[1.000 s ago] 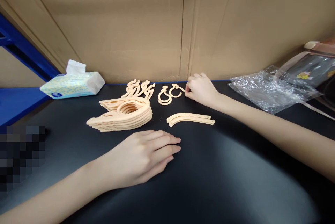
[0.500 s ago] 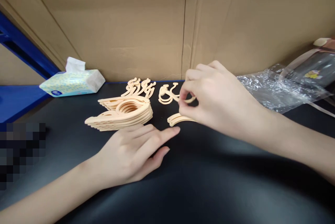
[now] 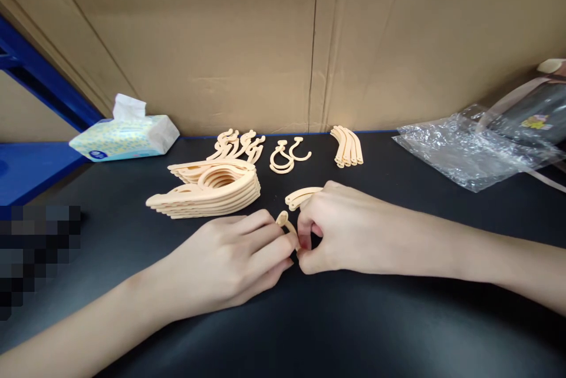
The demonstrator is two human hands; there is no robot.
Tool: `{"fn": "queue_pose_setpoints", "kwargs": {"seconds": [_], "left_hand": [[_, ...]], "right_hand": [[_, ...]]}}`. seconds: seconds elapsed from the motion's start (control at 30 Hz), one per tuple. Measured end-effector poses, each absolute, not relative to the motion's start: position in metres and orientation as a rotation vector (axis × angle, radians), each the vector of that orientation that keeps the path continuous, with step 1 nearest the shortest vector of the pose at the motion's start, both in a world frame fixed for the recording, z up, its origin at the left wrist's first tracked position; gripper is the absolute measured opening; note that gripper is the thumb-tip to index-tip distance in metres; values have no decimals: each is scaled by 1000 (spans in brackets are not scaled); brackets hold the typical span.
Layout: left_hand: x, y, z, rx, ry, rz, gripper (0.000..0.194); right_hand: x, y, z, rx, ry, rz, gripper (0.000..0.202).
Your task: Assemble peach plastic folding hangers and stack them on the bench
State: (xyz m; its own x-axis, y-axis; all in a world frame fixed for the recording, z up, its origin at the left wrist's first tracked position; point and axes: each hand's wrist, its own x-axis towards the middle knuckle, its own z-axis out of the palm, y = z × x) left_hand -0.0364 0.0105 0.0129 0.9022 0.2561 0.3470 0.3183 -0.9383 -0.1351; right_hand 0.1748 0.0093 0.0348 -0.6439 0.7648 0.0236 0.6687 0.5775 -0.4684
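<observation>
Between my two hands is a beige plastic hanger hook (image 3: 283, 219), its round end sticking up above the fingers and its lower part covered. My right hand (image 3: 345, 227) pinches it between thumb and index finger. From the other side, my left hand (image 3: 227, 263) has its fingers closed against the same hook. Two curved beige hanger strips (image 3: 302, 193) lie just behind my right hand, which partly hides them. To the left of them sits a stack of folded beige hanger pieces (image 3: 232, 194). Loose hooks (image 3: 283, 167) rest farther back.
Small curled beige pieces (image 3: 239, 145) lie behind the stack, and several curved strips (image 3: 348, 147) at the back edge. A tissue pack (image 3: 128, 137) stands back left, with crumpled clear plastic (image 3: 460, 145) at right. A cardboard wall (image 3: 212, 42) rises behind the black table (image 3: 309, 331).
My right hand has come down and toward me, bringing the hook to my left hand. The left fingers have closed in on it. The strips at the back have come into view.
</observation>
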Motion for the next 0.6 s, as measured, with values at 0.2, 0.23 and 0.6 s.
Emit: {"fn": "queue_pose_setpoints", "kwargs": {"seconds": [0.2,0.23,0.6], "left_hand": [[-40,13,10,-2982,-372,-418,14],[-40,13,10,-2998,-371,-419,14],[-40,14,8,-3083,-479,-428,12]], "right_hand": [[169,12,24,-1187,-2481,1095,25],[168,12,22,-1182,-2461,1119,24],[163,13,14,-1141,-2411,1036,24]]}}
